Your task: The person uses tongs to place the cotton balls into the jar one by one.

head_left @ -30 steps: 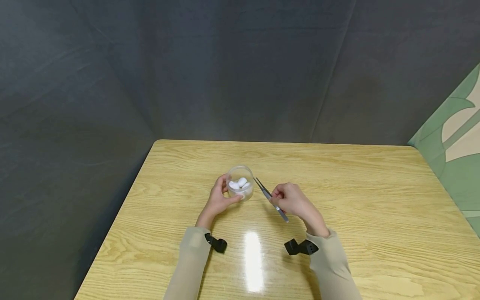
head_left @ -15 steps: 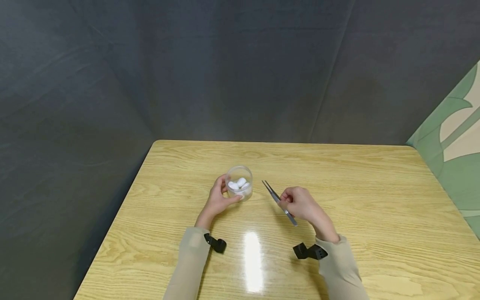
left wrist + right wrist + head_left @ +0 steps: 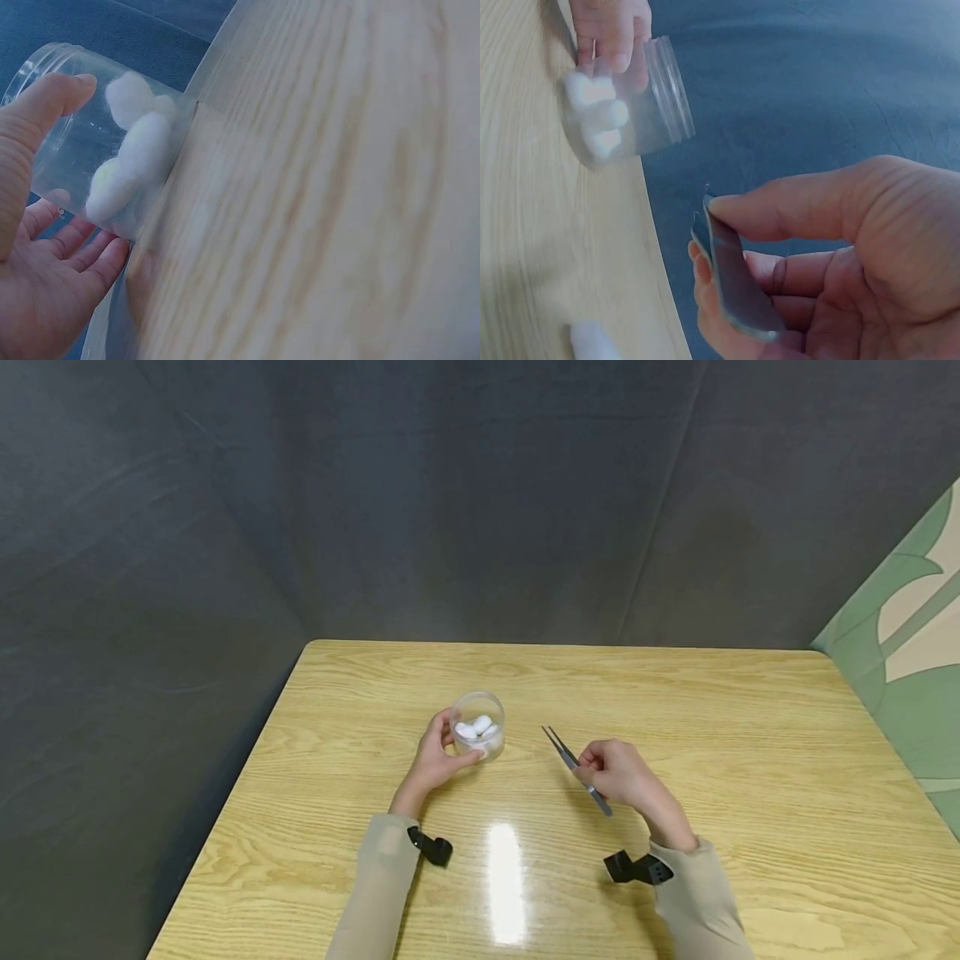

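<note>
A clear, lidless plastic jar (image 3: pixel 480 747) with a threaded rim stands on the wooden table, several white cotton balls (image 3: pixel 142 146) lying at its bottom. My left hand (image 3: pixel 435 762) grips the jar from the left, thumb on its near side and fingers behind it. To the right of the jar, my right hand (image 3: pixel 618 770) pinches a pair of metal tweezers (image 3: pixel 739 281) between thumb and fingers. The tweezers' tips point away and to the left in the head view, slightly apart with nothing between them.
The light wooden table (image 3: pixel 750 735) ends at a dark cloth backdrop (image 3: pixel 480 510) behind and on the left. A green leaf-patterned surface (image 3: pixel 922 693) borders it on the right. Glare (image 3: pixel 506 885) shines on the tabletop between my forearms.
My right hand has moved right and a little toward me with the tweezers, away from the jar. My left hand and the jar have stayed in place.
</note>
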Tool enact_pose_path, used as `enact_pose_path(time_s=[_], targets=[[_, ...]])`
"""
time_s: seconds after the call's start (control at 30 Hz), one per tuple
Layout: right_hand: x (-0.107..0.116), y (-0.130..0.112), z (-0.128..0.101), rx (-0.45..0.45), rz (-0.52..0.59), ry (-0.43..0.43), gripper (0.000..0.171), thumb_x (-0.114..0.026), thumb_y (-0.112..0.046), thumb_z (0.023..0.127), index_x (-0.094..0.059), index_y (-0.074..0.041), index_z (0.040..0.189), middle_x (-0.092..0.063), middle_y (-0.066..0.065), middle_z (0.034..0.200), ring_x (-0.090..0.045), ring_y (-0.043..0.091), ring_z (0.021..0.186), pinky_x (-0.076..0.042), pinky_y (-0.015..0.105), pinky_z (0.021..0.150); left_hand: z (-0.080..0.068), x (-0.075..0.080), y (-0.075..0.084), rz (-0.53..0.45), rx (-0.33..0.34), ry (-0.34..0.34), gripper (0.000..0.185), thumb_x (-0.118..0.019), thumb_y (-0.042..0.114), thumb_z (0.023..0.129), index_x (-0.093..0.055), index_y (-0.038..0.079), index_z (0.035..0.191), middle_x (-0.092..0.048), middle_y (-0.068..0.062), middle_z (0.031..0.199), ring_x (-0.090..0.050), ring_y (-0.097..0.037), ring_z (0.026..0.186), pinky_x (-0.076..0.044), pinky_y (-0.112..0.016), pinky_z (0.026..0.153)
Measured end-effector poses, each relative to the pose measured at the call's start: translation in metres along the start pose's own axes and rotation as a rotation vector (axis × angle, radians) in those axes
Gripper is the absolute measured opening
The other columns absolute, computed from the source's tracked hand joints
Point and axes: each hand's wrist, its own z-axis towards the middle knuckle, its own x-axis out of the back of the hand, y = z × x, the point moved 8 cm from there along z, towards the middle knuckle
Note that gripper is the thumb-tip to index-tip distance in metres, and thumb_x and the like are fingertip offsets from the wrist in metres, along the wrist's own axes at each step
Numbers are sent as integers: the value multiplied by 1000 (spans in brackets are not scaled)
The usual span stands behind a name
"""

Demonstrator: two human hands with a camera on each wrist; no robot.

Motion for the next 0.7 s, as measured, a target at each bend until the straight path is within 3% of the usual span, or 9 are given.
enact_pose_path(time_s=[0.07,0.17,0.37,0.7], targets=[[2,3,-1,4,-5,3,8,-60,-4,86,-59,1,80,-51,2,65,-47,10,47,-40,22,44,0,0,0,-2,10,-2,77,-76,-2,75,-31,-10,137,-44,-30,128,-46,-40,115,-39,-50,98],[4,10,-3,0,-15,9,10,-61,-5,86,-58,0,79,-50,1,64,-46,10,47,-40,22,44,5,0,-14,11,7,11,78,-77,1,74,-33,-6,138,-46,-26,128,-47,-36,114,-40,-48,98],[9,23,-7,-8,-57,36,10,-61,-6,86,-58,-1,77,-50,0,64,-46,10,46,-39,23,44,5,0,-13,47,-7,19,77,-78,5,74,-35,-2,137,-48,-19,126,-49,-30,113,-42,-43,97],[15,38,-16,-15,-80,35,12,-60,-4,85,-56,-1,75,-47,0,61,-46,11,47,-38,22,44,5,0,-15,50,-1,16,77,-78,5,74,-35,-3,137,-48,-19,126,-50,-31,113,-43,-43,97]])
